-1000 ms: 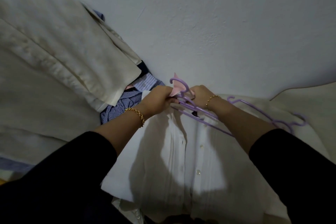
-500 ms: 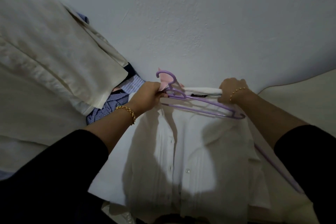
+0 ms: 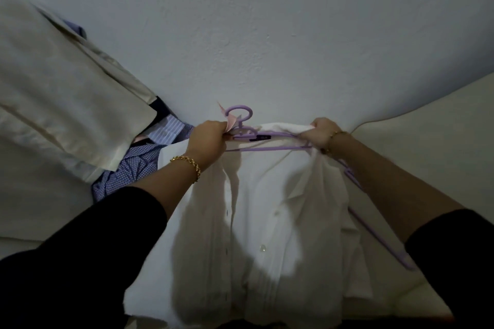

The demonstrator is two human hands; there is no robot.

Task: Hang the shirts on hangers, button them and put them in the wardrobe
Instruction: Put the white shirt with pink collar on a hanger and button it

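White shirt point(image 3: 267, 222) beside checked shirt point(image 3: 128, 171)

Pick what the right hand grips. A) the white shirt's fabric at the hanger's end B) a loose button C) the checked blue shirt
A: the right hand bunches the white shirt fabric over the end of the purple hanger.

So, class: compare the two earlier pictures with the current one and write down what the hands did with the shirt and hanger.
The right hand slid rightward away from the hook, along the purple hanger, and now grips the white shirt at its shoulder. The left hand kept holding the hanger by its neck; the shirt stayed lying front-up.
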